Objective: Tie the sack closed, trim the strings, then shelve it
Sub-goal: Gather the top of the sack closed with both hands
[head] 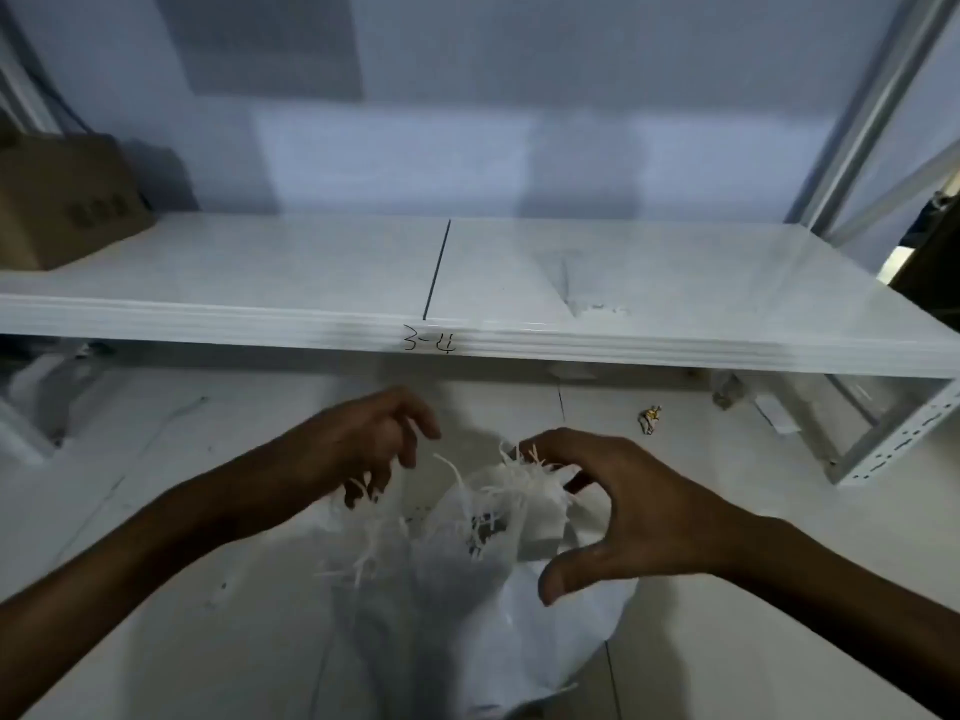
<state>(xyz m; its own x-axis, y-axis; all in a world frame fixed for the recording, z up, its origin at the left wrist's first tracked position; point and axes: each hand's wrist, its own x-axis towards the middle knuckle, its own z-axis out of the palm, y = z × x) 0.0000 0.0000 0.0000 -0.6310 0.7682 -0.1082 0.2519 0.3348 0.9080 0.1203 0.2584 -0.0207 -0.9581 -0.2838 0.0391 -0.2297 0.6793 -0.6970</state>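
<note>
A white woven sack (467,605) stands on the pale floor in front of me, its mouth frayed into loose white strings (498,491). My left hand (363,444) hovers at the left rim of the mouth, fingers curled down among the strands; whether it grips any is unclear from the blur. My right hand (613,506) arches over the right side of the mouth, fingers spread and thumb apart, touching the frayed edge. The white metal shelf (675,350) runs across just beyond the sack, marked "3-4" on its front lip.
A brown cardboard box (62,200) sits at the shelf's far left. A perforated shelf upright (904,439) stands at right on the floor. A small crumpled scrap (649,419) lies on the floor under the shelf. White powder marks the shelf's right half.
</note>
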